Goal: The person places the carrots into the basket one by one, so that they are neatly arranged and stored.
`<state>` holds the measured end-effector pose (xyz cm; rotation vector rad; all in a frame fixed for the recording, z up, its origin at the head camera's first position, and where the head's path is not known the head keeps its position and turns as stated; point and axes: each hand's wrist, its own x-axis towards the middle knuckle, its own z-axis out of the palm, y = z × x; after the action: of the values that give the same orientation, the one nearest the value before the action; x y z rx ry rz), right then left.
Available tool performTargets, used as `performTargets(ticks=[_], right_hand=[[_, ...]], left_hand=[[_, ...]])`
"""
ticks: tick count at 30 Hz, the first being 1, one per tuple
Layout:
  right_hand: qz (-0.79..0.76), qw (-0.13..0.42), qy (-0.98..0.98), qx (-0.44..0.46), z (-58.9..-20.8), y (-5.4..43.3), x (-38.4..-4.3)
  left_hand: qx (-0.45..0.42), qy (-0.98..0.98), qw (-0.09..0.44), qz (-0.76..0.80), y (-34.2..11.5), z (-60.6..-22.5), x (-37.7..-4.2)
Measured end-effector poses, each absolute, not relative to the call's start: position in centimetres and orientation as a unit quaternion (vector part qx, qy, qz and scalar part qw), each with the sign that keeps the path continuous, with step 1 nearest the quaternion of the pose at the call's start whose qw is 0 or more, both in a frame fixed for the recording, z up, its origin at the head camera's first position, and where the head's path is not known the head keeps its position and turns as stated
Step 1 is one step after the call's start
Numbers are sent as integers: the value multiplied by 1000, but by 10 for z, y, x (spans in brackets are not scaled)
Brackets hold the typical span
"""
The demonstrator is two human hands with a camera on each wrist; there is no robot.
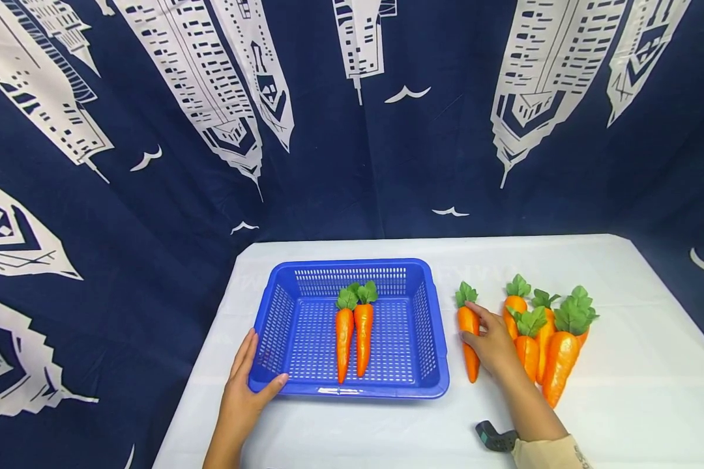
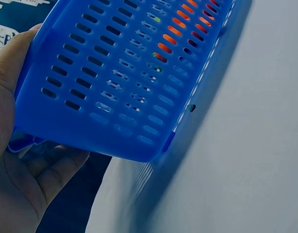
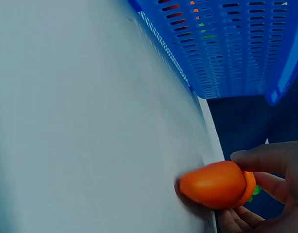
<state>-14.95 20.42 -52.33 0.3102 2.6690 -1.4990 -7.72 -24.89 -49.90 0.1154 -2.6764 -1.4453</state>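
A blue plastic basket [image 1: 393, 391] with slotted walls stands on the table, and two toy carrots, a left one [image 1: 343, 342] and a right one [image 1: 364, 335], lie side by side in it. My left hand [image 1: 240, 387] holds its near left corner, thumb at the front rim and fingers along the left side. Right of the basket, my right hand [image 1: 495, 342] pinches another orange carrot [image 1: 470, 365] between thumb and fingers. That carrot's leafy top points away from me; its tip is close to the tabletop in the right wrist view [image 3: 212, 184].
Several more carrots [image 1: 560, 365] with green leaves lie in a pile to the right of my right hand, partly overlapping. A black device [image 1: 493, 436] shows at my right wrist. White cloth [image 1: 387, 436] covers the table; a navy curtain [image 1: 352, 169] hangs behind it.
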Motion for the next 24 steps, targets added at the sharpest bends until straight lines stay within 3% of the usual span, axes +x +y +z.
performTargets(ticks=[24], right_hand=[[-541, 23, 837, 77, -498, 207, -151]], left_hand=[[34, -878, 59, -473, -250, -503, -79]])
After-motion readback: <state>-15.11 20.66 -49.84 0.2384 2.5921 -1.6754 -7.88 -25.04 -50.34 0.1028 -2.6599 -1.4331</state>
